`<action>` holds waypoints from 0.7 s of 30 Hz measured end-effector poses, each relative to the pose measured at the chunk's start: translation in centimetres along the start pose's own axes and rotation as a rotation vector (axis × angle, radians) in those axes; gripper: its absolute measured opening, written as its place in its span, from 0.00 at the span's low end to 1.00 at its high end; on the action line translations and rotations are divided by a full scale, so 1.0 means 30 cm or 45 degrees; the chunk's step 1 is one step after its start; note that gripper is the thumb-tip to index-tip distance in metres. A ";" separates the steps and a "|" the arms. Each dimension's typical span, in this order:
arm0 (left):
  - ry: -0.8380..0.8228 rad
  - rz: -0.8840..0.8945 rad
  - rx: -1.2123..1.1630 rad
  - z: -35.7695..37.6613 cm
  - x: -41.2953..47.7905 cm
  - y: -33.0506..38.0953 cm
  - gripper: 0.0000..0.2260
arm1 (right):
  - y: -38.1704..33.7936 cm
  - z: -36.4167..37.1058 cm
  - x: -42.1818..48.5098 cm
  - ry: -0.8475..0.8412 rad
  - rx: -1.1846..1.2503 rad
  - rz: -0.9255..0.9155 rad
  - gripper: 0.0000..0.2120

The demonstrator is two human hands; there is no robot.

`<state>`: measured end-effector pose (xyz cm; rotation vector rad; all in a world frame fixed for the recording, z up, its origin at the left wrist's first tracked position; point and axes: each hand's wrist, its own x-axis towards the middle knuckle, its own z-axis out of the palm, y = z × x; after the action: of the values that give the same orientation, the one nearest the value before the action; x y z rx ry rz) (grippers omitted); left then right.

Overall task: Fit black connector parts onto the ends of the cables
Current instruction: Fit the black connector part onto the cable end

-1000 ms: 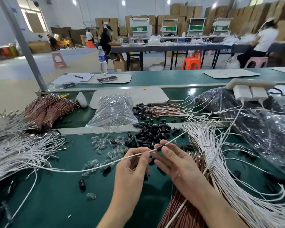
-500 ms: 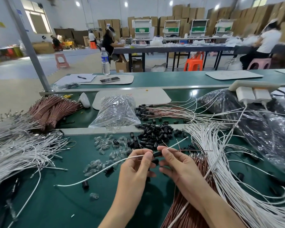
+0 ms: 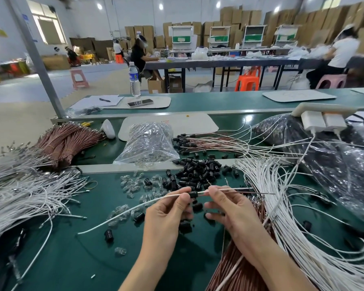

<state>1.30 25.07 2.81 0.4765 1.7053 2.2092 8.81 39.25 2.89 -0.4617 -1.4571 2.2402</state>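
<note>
While both hands are raised over the green bench [image 3: 72,265], a single white cable [image 3: 135,207] is strung between them. Its free end trails down-left onto the bench top.

- Left hand [image 3: 166,217]: thumb and fingers pinch the cable just left of a black connector part [image 3: 193,194].
- Right hand [image 3: 231,213]: fingertips pinch the cable just right of that part.
- The connector part sits threaded on the cable, in the gap between the two pinches.
- A thin dark strand runs on rightward from the right fingers. I cannot tell whether it belongs to the same cable.

Surroundings:
- The pile of loose black connectors [image 3: 198,172] lies just behind the hands. A few strays lie beneath them, partly hidden by the fingers.
- Small clear bulbs [image 3: 132,184] are scattered left of the pile, and a clear bag [image 3: 149,141] stands further back.
- A heap of white cables [image 3: 23,192] is on the left, well apart from the hands.
- A fan of white cables [image 3: 286,217] crowds the right hand.
- The brown cable bundle [image 3: 235,269] lies under the right forearm, which covers part of it.
- A dark plastic bag [image 3: 334,164] is at far right.
</note>
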 end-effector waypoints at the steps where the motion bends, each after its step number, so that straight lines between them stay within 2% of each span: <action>1: 0.021 -0.006 -0.022 -0.006 0.005 0.002 0.10 | -0.009 -0.007 0.002 0.024 0.042 0.009 0.15; 8: 0.159 -0.061 -0.285 -0.072 0.039 0.045 0.11 | -0.081 -0.066 0.001 0.181 0.320 -0.051 0.06; 18: 0.283 -0.091 -0.534 -0.130 0.063 0.075 0.07 | -0.127 -0.140 -0.002 0.438 0.500 -0.202 0.08; 21: 0.325 -0.134 -0.587 -0.134 0.070 0.068 0.07 | -0.127 -0.144 0.002 0.370 0.598 -0.215 0.12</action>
<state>-2.43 21.99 3.98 -0.0088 1.2230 2.5588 11.52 44.00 4.68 -0.4636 -0.7635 2.1740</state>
